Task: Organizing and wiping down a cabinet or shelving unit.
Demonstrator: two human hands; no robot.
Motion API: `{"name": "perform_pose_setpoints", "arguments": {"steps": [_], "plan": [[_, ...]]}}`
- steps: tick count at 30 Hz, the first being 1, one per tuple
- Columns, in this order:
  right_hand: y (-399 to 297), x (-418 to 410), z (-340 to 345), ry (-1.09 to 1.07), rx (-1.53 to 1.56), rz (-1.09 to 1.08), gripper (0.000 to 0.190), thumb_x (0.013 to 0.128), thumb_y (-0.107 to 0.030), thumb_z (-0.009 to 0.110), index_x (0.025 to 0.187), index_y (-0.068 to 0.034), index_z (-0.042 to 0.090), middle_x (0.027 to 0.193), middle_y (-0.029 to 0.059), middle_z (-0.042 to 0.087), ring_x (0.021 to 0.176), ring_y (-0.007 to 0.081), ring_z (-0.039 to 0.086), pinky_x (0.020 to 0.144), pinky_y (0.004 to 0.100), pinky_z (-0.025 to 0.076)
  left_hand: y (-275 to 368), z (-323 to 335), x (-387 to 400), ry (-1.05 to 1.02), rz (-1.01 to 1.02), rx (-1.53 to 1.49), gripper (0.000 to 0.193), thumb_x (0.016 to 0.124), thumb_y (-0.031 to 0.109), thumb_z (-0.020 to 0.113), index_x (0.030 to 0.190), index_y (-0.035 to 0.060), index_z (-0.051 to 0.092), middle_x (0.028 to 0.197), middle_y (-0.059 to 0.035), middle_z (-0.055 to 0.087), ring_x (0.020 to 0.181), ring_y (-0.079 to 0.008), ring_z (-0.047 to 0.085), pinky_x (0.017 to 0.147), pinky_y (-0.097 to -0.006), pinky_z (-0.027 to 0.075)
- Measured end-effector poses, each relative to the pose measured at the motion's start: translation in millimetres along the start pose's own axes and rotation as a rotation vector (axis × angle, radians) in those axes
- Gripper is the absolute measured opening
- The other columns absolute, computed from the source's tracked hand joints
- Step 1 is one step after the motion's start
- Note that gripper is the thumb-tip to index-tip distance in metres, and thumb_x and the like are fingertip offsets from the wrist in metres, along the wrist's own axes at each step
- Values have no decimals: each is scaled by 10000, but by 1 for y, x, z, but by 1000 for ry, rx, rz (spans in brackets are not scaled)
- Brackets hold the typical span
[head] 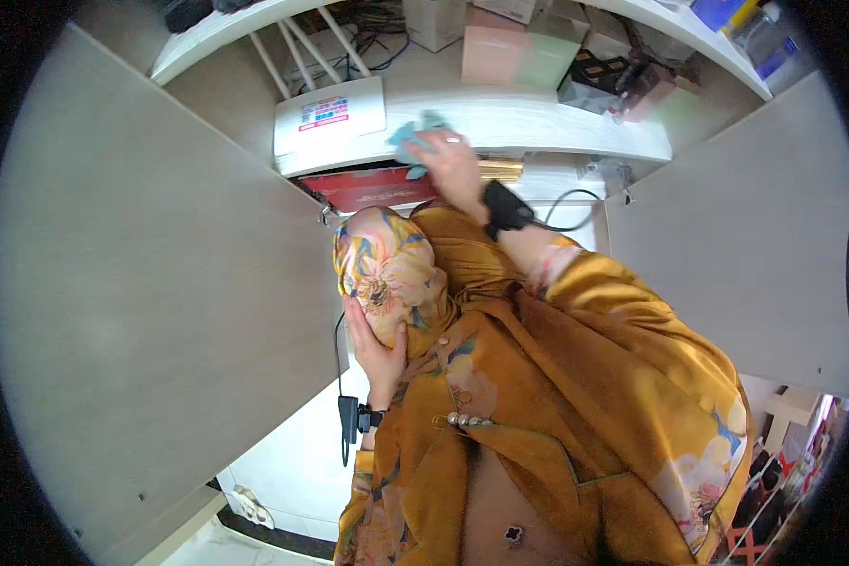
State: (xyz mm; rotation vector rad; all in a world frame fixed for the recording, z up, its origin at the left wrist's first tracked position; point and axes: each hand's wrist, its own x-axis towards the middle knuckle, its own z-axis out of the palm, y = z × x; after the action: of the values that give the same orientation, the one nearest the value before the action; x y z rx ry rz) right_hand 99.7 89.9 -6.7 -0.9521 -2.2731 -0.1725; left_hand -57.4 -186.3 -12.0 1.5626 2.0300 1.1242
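Note:
My right hand point(451, 168), with a ring on one finger and a black strap device at the wrist, holds a light blue-green cloth point(417, 141) against the front of a white wooden shelf point(495, 124). Hand and cloth are slightly blurred. My left hand point(378, 354) rests on my knee, which is covered by flowered mustard-yellow satin point(389, 276). It holds no object that I can see. Left of the cloth, on the shelf, lies a white router point(329, 113) with several antennas and a printed label.
Open cabinet doors stand at the left point(170, 247) and right point(736, 233). Cables point(385, 42), a pink and green box point(516, 53) and a black-topped box point(594, 78) occupy the shelf. Below it lies a red box point(368, 189). A cable loops from my right wrist.

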Motion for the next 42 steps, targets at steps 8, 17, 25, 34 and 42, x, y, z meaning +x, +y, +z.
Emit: {"name": "perform_pose_setpoints", "arguments": {"steps": [8,17,25,34,42], "plan": [[190,-141,-150,-151,-423,376,508,779,24,467,1258,-136,510,1265,168,487,1158,352,475,947,429,431,5,11,3,78,-62,-29,782,747,82,656,1406,-7,243,1439,-235,278,1323,-397,282,1088,-435,236],[241,-134,-148,-172,-511,793,452,697,0,597,1148,-4,566,1210,262,513,1122,398,494,940,423,431,11,15,-5,139,-112,-7,762,761,90,650,1399,-16,247,1434,-244,279,1323,-398,282,1091,-422,251],[31,-22,-38,-201,-123,82,414,692,-71,625,1103,-120,640,1154,115,597,1069,353,548,929,423,440,13,13,-7,139,-125,20,792,739,98,674,1405,10,254,1443,-224,284,1325,-386,289,1083,-426,266],[-74,90,57,-213,211,-287,256,741,-78,537,958,-88,672,1008,119,593,956,299,571,794,404,481,9,17,-5,169,-61,59,771,751,146,680,1386,-11,272,1429,-237,296,1322,-387,295,1080,-424,275],[-128,89,59,-484,893,-117,270,749,-6,554,979,-76,679,896,174,655,884,345,617,816,414,484,-8,17,-13,170,-65,-25,758,761,209,686,1374,-14,299,1405,-256,323,1296,-407,319,1070,-435,275]]}}
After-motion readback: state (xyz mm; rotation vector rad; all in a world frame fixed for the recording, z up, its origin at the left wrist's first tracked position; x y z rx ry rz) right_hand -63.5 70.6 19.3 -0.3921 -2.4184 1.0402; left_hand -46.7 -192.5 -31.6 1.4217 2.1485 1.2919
